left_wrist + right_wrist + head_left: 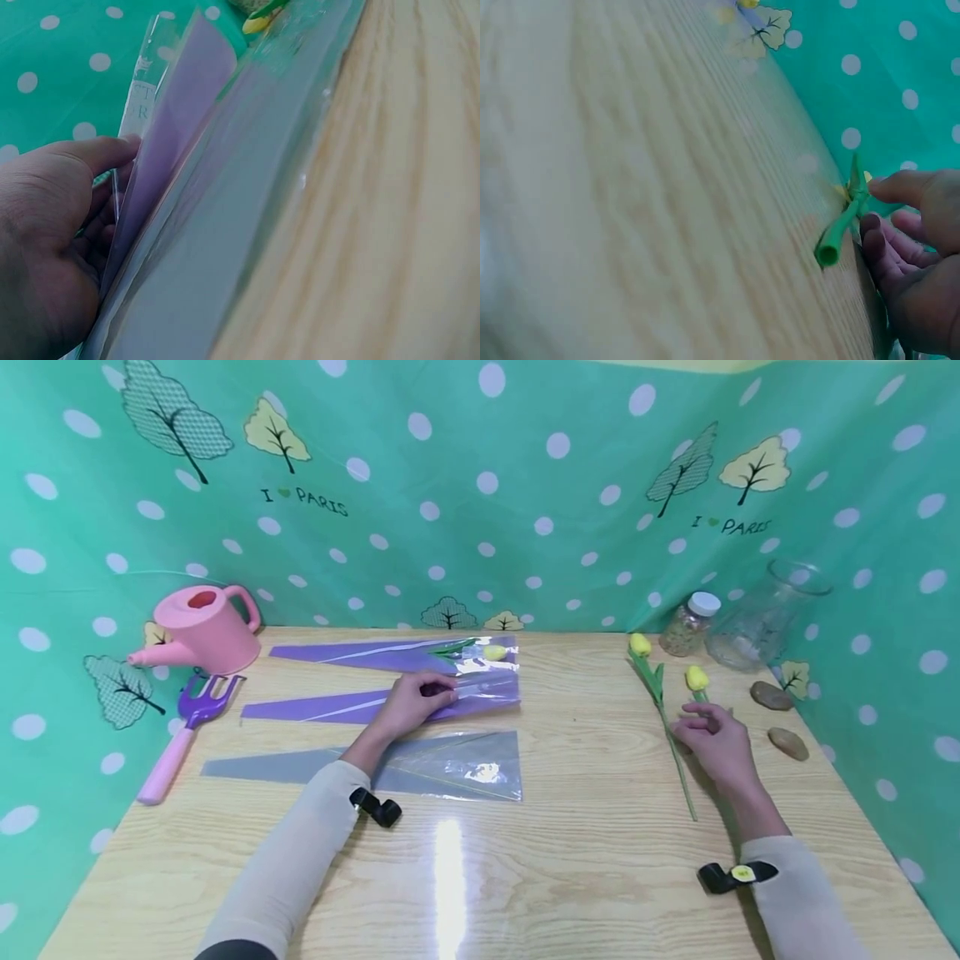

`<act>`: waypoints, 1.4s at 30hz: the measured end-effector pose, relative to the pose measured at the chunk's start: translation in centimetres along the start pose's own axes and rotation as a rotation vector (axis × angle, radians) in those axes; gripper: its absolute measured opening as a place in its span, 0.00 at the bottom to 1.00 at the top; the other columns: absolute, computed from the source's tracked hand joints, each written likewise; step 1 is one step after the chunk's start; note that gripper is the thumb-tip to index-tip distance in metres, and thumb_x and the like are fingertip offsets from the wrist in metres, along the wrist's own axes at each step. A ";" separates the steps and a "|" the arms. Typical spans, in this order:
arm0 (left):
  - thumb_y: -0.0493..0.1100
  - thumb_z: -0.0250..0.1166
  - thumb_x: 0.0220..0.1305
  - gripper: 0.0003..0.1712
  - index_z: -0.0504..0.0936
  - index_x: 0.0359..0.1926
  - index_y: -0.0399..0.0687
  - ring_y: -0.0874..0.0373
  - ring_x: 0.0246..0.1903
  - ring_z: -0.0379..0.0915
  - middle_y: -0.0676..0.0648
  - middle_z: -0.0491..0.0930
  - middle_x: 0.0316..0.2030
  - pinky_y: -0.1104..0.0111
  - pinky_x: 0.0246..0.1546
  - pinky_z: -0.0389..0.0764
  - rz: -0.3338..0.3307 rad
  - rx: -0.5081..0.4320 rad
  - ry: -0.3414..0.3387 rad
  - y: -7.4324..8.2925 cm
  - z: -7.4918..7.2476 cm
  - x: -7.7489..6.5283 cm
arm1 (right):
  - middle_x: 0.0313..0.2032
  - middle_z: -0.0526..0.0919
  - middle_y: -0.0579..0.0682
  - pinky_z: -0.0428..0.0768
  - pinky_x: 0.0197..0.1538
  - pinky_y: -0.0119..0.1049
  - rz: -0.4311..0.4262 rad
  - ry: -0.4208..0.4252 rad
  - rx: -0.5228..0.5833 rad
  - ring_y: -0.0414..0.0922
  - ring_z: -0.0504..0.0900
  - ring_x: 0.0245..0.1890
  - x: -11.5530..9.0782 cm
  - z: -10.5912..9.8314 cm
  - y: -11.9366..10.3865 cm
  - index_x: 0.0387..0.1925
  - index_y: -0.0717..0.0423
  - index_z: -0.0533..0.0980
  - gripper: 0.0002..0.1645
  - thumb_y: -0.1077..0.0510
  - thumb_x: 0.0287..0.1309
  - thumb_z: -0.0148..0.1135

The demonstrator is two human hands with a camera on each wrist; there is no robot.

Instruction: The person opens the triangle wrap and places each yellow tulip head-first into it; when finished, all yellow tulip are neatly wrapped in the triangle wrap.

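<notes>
My left hand [412, 702] pinches the open end of a purple flower sleeve [315, 707]; in the left wrist view the thumb presses its clear film [142, 112]. Behind it lies another purple sleeve [337, 653] with a yellow tulip [495, 652] inside. A grey sleeve [442, 766] lies nearer me. My right hand [716, 743] hovers low over a yellow tulip [697, 677], its stem mostly hidden by the hand. The fingers are loosely bent, thumb and fingertips apart, beside the green stem [840, 232] of another yellow tulip [640, 645] on the table.
At the back right stand a lidded jar [684, 631] and a clear glass vase [753, 627], with two brown stones [771, 696] in front. On the left are a pink watering can [206, 631] and a purple-and-pink hand fork [180, 747]. Green dotted cloth [480, 527] surrounds the table.
</notes>
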State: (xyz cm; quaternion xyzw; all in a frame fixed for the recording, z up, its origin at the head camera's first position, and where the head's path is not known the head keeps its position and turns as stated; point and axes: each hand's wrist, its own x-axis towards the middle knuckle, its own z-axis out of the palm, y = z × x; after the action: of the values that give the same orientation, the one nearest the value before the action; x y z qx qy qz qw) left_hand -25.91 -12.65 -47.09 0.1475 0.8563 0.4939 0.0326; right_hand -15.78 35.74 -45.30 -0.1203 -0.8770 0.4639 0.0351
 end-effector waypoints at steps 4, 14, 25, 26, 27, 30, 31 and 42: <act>0.46 0.73 0.66 0.12 0.89 0.49 0.51 0.46 0.60 0.79 0.44 0.86 0.56 0.52 0.67 0.75 -0.006 0.004 0.006 0.0 -0.1 -0.1 | 0.39 0.88 0.40 0.77 0.38 0.18 -0.043 0.033 -0.098 0.20 0.79 0.33 0.0 0.6 -0.2 0.65 0.59 0.73 0.35 0.45 0.64 0.71; 0.46 0.73 0.65 0.13 0.89 0.49 0.50 0.46 0.61 0.79 0.44 0.86 0.56 0.52 0.68 0.74 0.011 0.001 -0.004 -0.1 -0.1 0.0 | 0.43 0.89 0.63 0.77 0.30 0.21 -0.100 0.088 -0.249 0.22 0.76 0.29 -0.3 1.3 -0.8 0.60 0.63 0.77 0.28 0.51 0.64 0.71; 0.46 0.73 0.66 0.13 0.89 0.49 0.50 0.46 0.61 0.78 0.43 0.86 0.56 0.51 0.69 0.73 0.004 -0.004 -0.008 0.0 0.1 0.1 | 0.42 0.86 0.44 0.79 0.34 0.21 -0.023 0.060 -0.080 0.26 0.78 0.36 -0.5 0.9 -1.9 0.60 0.59 0.81 0.25 0.49 0.70 0.65; 0.46 0.73 0.66 0.13 0.89 0.49 0.50 0.46 0.61 0.78 0.43 0.86 0.56 0.51 0.69 0.74 0.004 -0.002 -0.008 0.0 0.1 0.1 | 0.41 0.86 0.40 0.80 0.34 0.21 -0.021 0.056 -0.040 0.26 0.79 0.36 -0.6 0.8 -2.2 0.61 0.60 0.80 0.25 0.49 0.71 0.64; 0.46 0.73 0.66 0.13 0.89 0.49 0.50 0.46 0.61 0.78 0.44 0.86 0.56 0.52 0.69 0.74 0.003 0.001 -0.008 0.0 0.2 0.1 | 0.40 0.85 0.37 0.80 0.35 0.21 -0.015 0.053 0.006 0.27 0.79 0.37 -0.8 0.7 -2.5 0.61 0.60 0.80 0.26 0.49 0.71 0.64; 0.46 0.73 0.66 0.13 0.89 0.50 0.51 0.46 0.61 0.78 0.44 0.86 0.57 0.52 0.69 0.74 0.005 0.009 -0.010 0.0 0.2 0.1 | 0.37 0.84 0.32 0.81 0.36 0.21 -0.008 0.057 0.143 0.30 0.81 0.37 -1.1 0.7 -3.6 0.62 0.61 0.79 0.25 0.51 0.71 0.65; 0.46 0.73 0.66 0.13 0.89 0.50 0.51 0.46 0.61 0.78 0.44 0.86 0.57 0.52 0.69 0.73 0.006 0.010 -0.011 0.0 0.2 0.1 | 0.37 0.85 0.33 0.82 0.36 0.22 -0.007 0.063 0.211 0.32 0.82 0.36 -1.2 0.7 -4.0 0.61 0.61 0.79 0.24 0.53 0.70 0.65; 0.47 0.73 0.65 0.13 0.89 0.49 0.51 0.47 0.59 0.79 0.44 0.86 0.55 0.52 0.67 0.75 0.015 0.022 -0.004 -0.1 0.1 0.1 | 0.32 0.86 0.47 0.88 0.36 0.29 -0.016 0.048 0.941 0.41 0.86 0.31 -0.9 3.1 -8.8 0.43 0.60 0.78 0.10 0.71 0.62 0.68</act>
State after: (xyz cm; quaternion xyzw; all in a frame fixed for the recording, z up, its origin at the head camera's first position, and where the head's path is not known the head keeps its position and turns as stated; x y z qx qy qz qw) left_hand -26.00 -12.58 -47.20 0.1553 0.8605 0.4844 0.0290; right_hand -17.07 28.27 -39.75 -0.0951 -0.5714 0.8077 0.1098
